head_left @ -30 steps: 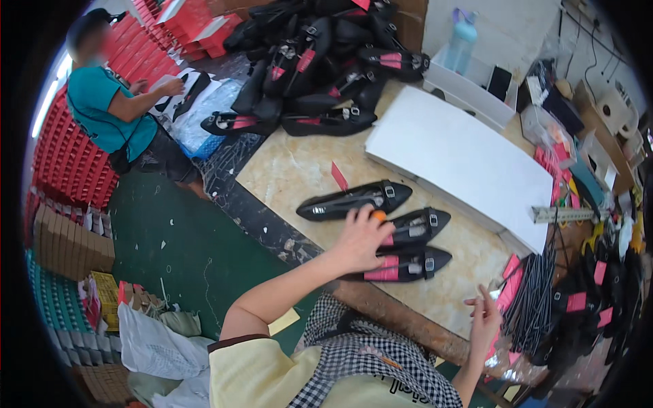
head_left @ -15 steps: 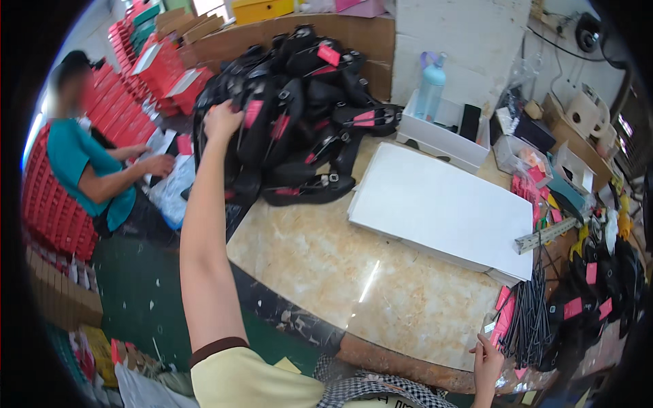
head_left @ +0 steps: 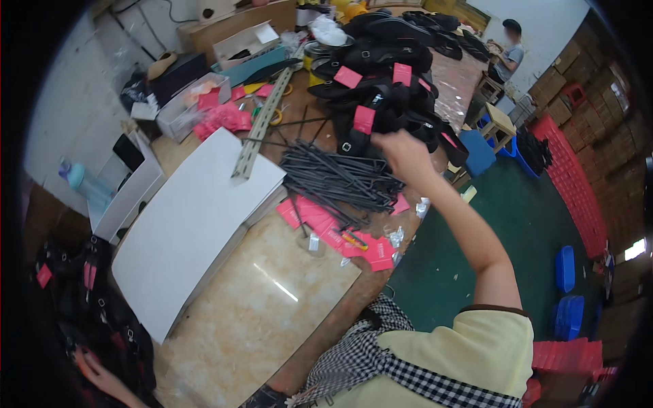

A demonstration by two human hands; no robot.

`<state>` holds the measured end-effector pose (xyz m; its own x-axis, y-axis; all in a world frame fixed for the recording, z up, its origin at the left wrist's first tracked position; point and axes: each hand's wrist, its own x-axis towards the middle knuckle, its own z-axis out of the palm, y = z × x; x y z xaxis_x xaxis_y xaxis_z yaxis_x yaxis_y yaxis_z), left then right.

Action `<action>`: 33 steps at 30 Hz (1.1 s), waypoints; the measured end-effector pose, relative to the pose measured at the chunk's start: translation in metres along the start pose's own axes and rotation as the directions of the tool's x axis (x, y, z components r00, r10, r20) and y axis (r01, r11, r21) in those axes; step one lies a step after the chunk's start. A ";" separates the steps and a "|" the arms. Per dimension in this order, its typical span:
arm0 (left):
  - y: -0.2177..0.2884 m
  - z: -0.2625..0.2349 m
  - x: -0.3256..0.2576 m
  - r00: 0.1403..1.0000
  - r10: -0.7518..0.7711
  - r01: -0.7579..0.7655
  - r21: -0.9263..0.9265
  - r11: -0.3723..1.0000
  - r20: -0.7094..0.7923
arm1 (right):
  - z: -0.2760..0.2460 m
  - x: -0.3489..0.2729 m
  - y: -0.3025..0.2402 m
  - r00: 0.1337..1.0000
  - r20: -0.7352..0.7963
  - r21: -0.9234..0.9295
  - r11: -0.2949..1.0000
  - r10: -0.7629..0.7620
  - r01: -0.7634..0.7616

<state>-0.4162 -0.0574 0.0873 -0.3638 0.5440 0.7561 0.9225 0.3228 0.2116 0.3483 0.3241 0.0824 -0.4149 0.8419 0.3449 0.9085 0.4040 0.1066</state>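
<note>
At the lower left my left hand (head_left: 98,374) lies against a pile of black shoes (head_left: 102,306), its fingers stretched out and partly lost among them. My right arm reaches across to another heap of black shoes (head_left: 388,51) with pink tags. There my right hand (head_left: 405,156) is closed, its fingertips on a black shoe (head_left: 367,144) at the near side of the heap, beside a pink tag (head_left: 364,119). Just below that hand lies a bundle of thin dark sticks (head_left: 333,180). The fingertips of my right hand are partly hidden.
A stack of white sheets (head_left: 183,231) lies on the marbled tabletop (head_left: 245,333), with a slotted metal bar (head_left: 262,129) across its corner. Pink cards (head_left: 326,224) spread near the table edge. A blue bottle (head_left: 88,180) stands by a white box (head_left: 129,197). Another person (head_left: 510,54) sits far off.
The view has swung to the right. My right hand has gone from the near table edge to the tagged shoe heap. My left hand is still at the other shoe pile, its fingers now stretched.
</note>
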 end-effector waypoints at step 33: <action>0.381 0.037 -0.225 0.186 -0.628 0.952 -0.297 -0.076 0.756 | -0.071 0.054 -0.064 0.935 -0.146 0.052 0.942 -0.322 0.333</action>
<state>0.0125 -0.0277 -0.0252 -0.7442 0.4836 -0.4607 -0.3782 0.2633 0.8875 0.2715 0.3189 0.1603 -0.6738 0.6050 0.4243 0.7148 0.6792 0.1666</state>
